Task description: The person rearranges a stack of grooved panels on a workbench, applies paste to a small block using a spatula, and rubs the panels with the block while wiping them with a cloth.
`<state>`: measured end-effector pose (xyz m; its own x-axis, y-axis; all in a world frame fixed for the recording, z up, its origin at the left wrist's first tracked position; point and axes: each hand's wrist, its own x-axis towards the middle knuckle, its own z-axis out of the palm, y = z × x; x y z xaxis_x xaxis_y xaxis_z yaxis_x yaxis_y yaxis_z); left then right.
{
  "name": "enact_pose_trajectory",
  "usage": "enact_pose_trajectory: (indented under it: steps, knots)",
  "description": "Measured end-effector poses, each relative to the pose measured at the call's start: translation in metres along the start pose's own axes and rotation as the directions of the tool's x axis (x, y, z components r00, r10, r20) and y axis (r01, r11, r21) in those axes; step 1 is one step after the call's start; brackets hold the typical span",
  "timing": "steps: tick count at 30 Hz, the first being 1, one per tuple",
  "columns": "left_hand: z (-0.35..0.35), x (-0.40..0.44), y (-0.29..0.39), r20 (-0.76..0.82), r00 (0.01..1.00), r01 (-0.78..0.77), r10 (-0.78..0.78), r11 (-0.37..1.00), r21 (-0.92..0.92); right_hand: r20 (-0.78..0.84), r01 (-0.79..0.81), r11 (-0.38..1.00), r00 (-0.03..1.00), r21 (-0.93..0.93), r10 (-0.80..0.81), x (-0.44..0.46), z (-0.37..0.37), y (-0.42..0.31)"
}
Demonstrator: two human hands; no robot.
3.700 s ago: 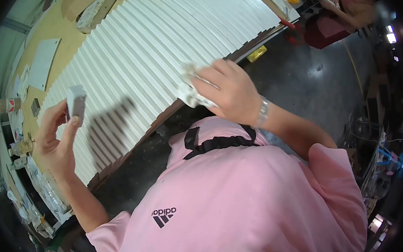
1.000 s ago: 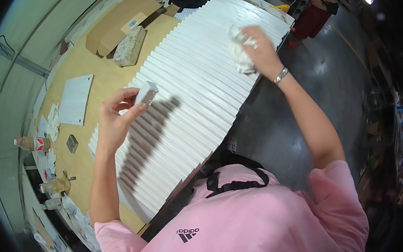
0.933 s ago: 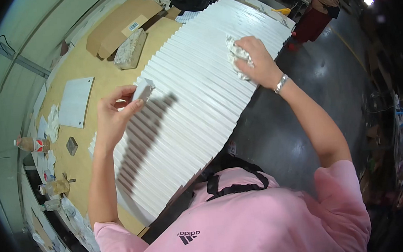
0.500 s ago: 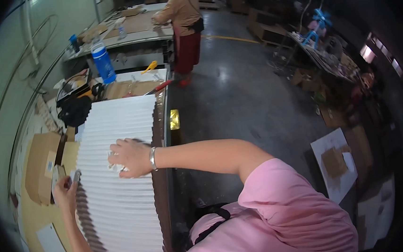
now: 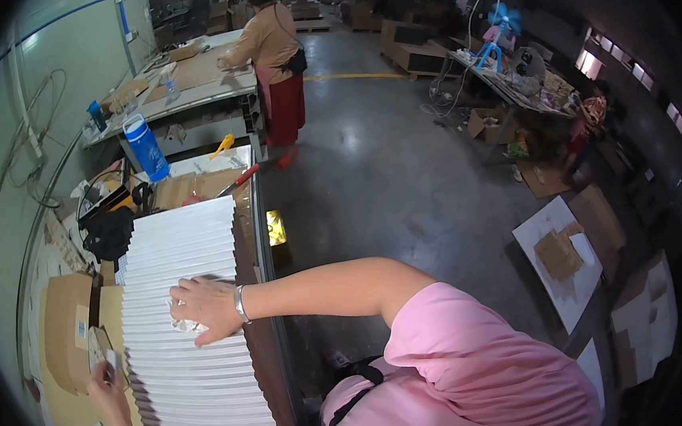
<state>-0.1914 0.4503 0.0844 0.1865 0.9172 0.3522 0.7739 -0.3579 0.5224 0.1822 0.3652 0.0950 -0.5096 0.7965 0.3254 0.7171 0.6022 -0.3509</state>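
A long ridged white stack (image 5: 202,384), like many narrow strips laid side by side, stretches along the bench. My right hand (image 5: 207,308), with a bracelet at the wrist, presses on its top with bent fingers around a crumpled white wad (image 5: 186,324), which looks like cloth or paper. Beside the stack's left edge, my left hand (image 5: 108,390) pinches a small whitish piece (image 5: 113,359) between thumb and finger; its kind is unclear. A narrow open box (image 5: 97,344) stands just beyond those fingers, close to a brown carton (image 5: 70,334).
Past the stack's far end lie a red-handled tool (image 5: 246,174), a blue bottle (image 5: 146,148) and a yellow object (image 5: 223,145). A co-worker (image 5: 277,58) stands at the farther table (image 5: 211,95). Boards and cardboard (image 5: 557,256) lie on the floor at right.
The view has tilted up, so the bench sits lower in it. My left hand has drawn slightly away from the stack's edge with the small piece. My right hand stays on the stack.
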Motion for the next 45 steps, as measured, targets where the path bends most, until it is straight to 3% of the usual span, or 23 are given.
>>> enact_pose_trajectory:
  steps: [3, 5, 9, 11, 16, 19, 20, 21, 23, 25, 27, 31, 37, 40, 43, 45]
  knots:
    - [-0.008, -0.014, 0.008, 0.044, 0.999, 0.008, -0.013, 0.994, 0.105, -0.03, 0.112, 0.993, 0.993, 0.024, -0.111, -0.002, 0.012, 0.015]
    - [-0.015, -0.019, -0.021, -0.019, 0.999, 0.035, -0.033, 0.997, 0.064, -0.055, 0.226, 0.974, 0.973, -0.004, -0.226, 0.002, 0.021, 0.027]
    - [-0.034, -0.04, 0.001, -0.038, 0.984, 0.163, -0.171, 0.972, -0.169, 0.078, 0.116, 0.993, 0.99, -0.008, -0.115, 0.001, 0.009, 0.016]
    - [-0.044, -0.06, 0.038, 0.008, 0.989, 0.149, -0.151, 0.969, -0.197, 0.112, 0.044, 0.997, 0.993, -0.06, -0.037, 0.002, 0.008, 0.008]
    - [-0.062, -0.089, 0.041, 0.067, 0.984, 0.179, -0.166, 0.934, -0.308, -0.161, 0.018, 0.991, 0.987, 0.133, 0.003, 0.037, 0.02, 0.011]
    - [-0.07, -0.103, 0.024, 0.049, 0.978, 0.202, -0.201, 0.875, -0.44, -0.162, 0.037, 0.993, 0.987, 0.11, -0.019, 0.054, 0.029, 0.007]
    - [-0.072, -0.109, 0.019, 0.021, 0.974, 0.21, -0.227, 0.858, -0.469, -0.19, -0.014, 0.982, 0.981, 0.191, 0.051, 0.057, 0.039, 0.008]
    - [-0.08, -0.117, 0.012, 0.043, 0.967, 0.244, -0.249, 0.876, -0.415, -0.097, -0.055, 0.979, 0.992, 0.196, 0.076, 0.057, 0.05, 0.01]
    - [-0.089, -0.13, 0.011, -0.002, 0.956, 0.274, -0.295, 0.892, -0.36, -0.166, 0.013, 0.985, 0.986, 0.17, 0.016, 0.056, 0.064, 0.009]
    - [-0.093, -0.134, 0.012, -0.038, 0.955, 0.259, -0.294, 0.891, -0.372, -0.172, 0.036, 0.995, 0.985, 0.091, -0.02, 0.058, 0.048, -0.006]
    - [-0.093, -0.131, 0.039, -0.059, 0.957, 0.259, -0.284, 0.928, -0.269, -0.143, 0.042, 0.999, 0.989, 0.009, -0.041, 0.06, 0.039, -0.006]
    - [-0.083, -0.117, 0.041, -0.055, 0.988, 0.143, -0.143, 0.99, -0.013, -0.11, 0.032, 0.994, 0.993, -0.107, -0.044, 0.062, 0.033, -0.007]
    - [-0.064, -0.106, 0.03, 0.015, 0.996, 0.089, -0.093, 0.985, 0.148, -0.12, 0.051, 0.99, 0.99, -0.135, -0.067, 0.054, 0.039, -0.005]
    - [-0.063, -0.089, 0.016, 0.022, 0.957, 0.277, -0.289, 0.933, 0.23, -0.107, 0.053, 0.989, 0.992, -0.139, -0.069, 0.054, 0.035, -0.005]
    - [-0.069, -0.086, 0.026, -0.002, 0.962, 0.269, -0.271, 0.954, 0.134, -0.097, 0.049, 0.989, 0.993, -0.142, -0.063, 0.057, 0.033, -0.006]
    - [-0.06, -0.083, 0.017, 0.042, 0.983, 0.169, -0.177, 0.974, 0.148, -0.1, 0.041, 0.989, 0.993, -0.139, -0.055, 0.056, 0.034, -0.006]
